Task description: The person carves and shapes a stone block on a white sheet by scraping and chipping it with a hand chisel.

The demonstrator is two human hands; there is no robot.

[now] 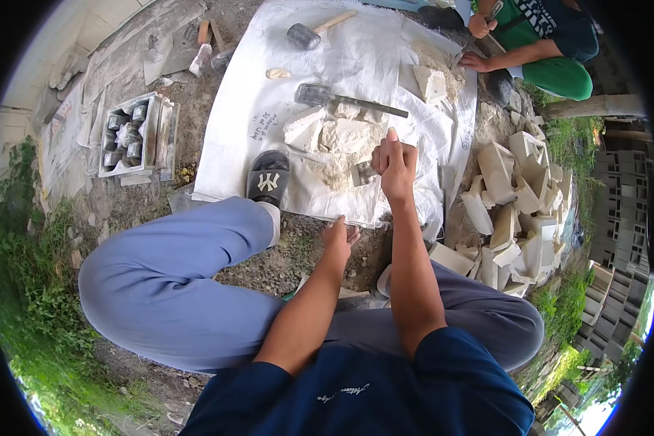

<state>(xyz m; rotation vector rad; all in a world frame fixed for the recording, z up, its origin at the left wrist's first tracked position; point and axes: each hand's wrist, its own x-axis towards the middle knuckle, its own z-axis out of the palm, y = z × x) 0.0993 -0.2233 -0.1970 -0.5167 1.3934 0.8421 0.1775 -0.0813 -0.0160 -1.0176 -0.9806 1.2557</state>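
Observation:
My right hand [394,166] is closed in a fist over the white sheet. A small flat metal blade [362,173], perhaps a scraper's, juts from its left side; the handle is hidden in the fist. The blade lies by pale crumbs and broken white block pieces [345,135]. Close to the sheet's front edge is my left hand [339,236], its fingers apart and holding nothing. Beyond the pieces lies a rubber mallet [314,94] with a dark handle. Farther back rests another mallet [303,36] with a wooden handle.
Broken white blocks [519,196] are heaped at right. A tray [128,135] with dark-topped pieces stands at left, and a trowel [201,55] lies behind it. A co-worker's hands [479,43] work with a tool at top right. My sandalled foot [269,176] is on the sheet [229,163].

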